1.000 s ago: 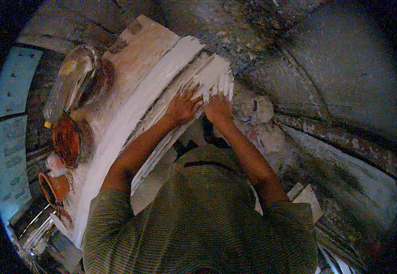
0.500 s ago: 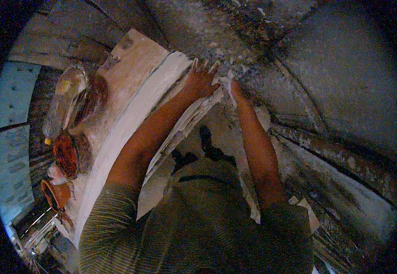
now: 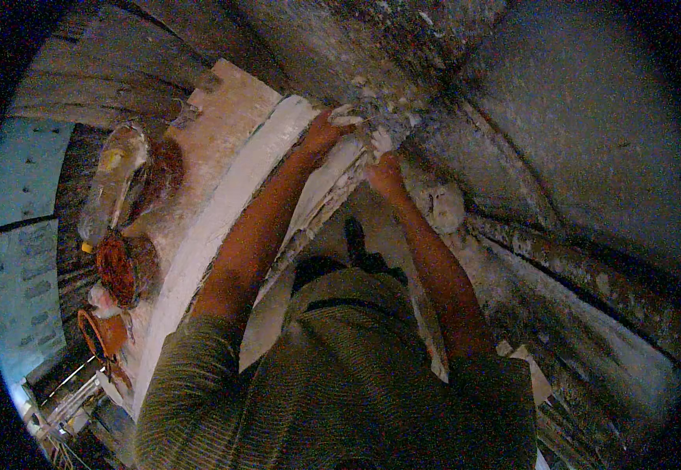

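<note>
Atop white slab's [image 3: 223, 211] end, both hands [image 3: 356, 149]

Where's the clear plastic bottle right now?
In the head view, the clear plastic bottle lies at the left, on the far end of the white-dusted board, just beyond the round rust-red bowl.

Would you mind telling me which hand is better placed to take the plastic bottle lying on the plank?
Left, probably. The left hand grips the far end of the white moulded strip, on the same side as the plastic bottle. The right hand would have to cross over the left forearm.
</note>
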A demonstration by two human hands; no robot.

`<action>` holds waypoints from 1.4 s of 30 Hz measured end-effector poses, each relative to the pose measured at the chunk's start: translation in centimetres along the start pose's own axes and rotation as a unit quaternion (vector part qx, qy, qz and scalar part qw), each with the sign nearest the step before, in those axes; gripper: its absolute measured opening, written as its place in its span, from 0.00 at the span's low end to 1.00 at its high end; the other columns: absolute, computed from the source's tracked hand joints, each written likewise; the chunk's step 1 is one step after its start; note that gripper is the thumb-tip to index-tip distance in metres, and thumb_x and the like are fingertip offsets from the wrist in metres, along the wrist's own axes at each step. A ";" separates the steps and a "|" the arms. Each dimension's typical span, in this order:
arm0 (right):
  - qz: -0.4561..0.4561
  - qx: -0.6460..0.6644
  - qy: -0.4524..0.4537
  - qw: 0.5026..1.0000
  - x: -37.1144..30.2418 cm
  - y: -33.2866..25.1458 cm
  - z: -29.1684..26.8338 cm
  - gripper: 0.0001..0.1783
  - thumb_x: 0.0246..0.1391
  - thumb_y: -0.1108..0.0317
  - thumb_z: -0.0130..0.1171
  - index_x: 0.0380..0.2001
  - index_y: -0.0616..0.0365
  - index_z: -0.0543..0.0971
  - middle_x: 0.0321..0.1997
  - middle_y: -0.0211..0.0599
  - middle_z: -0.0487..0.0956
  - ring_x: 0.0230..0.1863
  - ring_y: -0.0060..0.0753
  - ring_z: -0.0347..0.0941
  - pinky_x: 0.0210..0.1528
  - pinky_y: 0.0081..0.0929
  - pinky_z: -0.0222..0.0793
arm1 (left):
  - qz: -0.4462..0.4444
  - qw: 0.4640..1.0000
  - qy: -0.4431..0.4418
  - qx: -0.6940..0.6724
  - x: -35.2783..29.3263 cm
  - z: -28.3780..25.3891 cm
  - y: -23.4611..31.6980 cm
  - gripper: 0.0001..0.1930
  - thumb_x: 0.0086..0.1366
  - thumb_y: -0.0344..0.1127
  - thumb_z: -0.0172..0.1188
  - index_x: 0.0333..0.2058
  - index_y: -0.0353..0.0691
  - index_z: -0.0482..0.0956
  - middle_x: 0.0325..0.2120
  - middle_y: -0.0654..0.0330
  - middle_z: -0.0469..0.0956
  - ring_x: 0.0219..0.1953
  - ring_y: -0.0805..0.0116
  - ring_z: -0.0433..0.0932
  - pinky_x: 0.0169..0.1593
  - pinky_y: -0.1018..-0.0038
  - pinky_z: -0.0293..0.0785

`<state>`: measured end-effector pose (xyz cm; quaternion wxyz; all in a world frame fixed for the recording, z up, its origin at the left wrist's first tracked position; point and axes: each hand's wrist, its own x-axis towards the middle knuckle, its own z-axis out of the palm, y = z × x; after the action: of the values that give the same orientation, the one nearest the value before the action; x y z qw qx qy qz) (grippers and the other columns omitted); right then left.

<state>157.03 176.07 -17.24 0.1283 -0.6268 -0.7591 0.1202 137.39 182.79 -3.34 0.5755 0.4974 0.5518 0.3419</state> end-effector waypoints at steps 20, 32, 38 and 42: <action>-0.149 -0.132 -0.132 0.971 -1.8 -9.3 -5.2 0.22 0.61 0.56 0.52 0.43 0.67 0.81 0.51 0.58 0.78 0.55 0.59 0.73 0.60 0.51 0.66 | -0.105 0.969 0.222 -0.001 -18.6 -3.8 -4.6 0.30 0.54 0.37 0.73 0.55 0.37 0.74 0.43 0.54 0.82 0.44 0.62 0.80 0.51 0.68 0.75; -0.085 -0.227 -0.030 0.970 -2.3 -21.4 -7.2 0.19 0.62 0.59 0.48 0.34 0.58 0.86 0.36 0.48 0.84 0.38 0.50 0.81 0.43 0.49 0.75 | -0.155 0.924 0.345 0.054 -38.3 -13.8 -7.6 0.36 0.58 0.49 0.70 0.60 0.36 0.71 0.56 0.46 0.73 0.61 0.53 0.70 0.64 0.63 0.64; -0.001 -0.100 -0.105 0.989 -13.3 -31.9 -2.6 0.29 0.63 0.50 0.46 0.36 0.68 0.83 0.43 0.59 0.82 0.47 0.64 0.77 0.54 0.56 0.69 | -0.171 0.886 0.430 0.025 -55.9 -21.5 -16.5 0.36 0.58 0.50 0.69 0.60 0.35 0.72 0.58 0.47 0.73 0.60 0.55 0.70 0.64 0.64 0.64; -0.047 -0.087 -0.223 0.970 -23.6 -40.0 -1.3 0.33 0.63 0.47 0.45 0.46 0.72 0.79 0.54 0.62 0.77 0.60 0.63 0.69 0.64 0.57 0.61 | -0.110 0.882 0.441 -0.122 -66.6 -25.4 -21.9 0.34 0.60 0.48 0.66 0.60 0.33 0.71 0.54 0.49 0.76 0.58 0.57 0.72 0.63 0.66 0.65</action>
<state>124.91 145.49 -3.30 -0.0939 -0.5568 -0.8044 0.1845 98.76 119.00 -1.89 0.3628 0.1571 0.7540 0.5246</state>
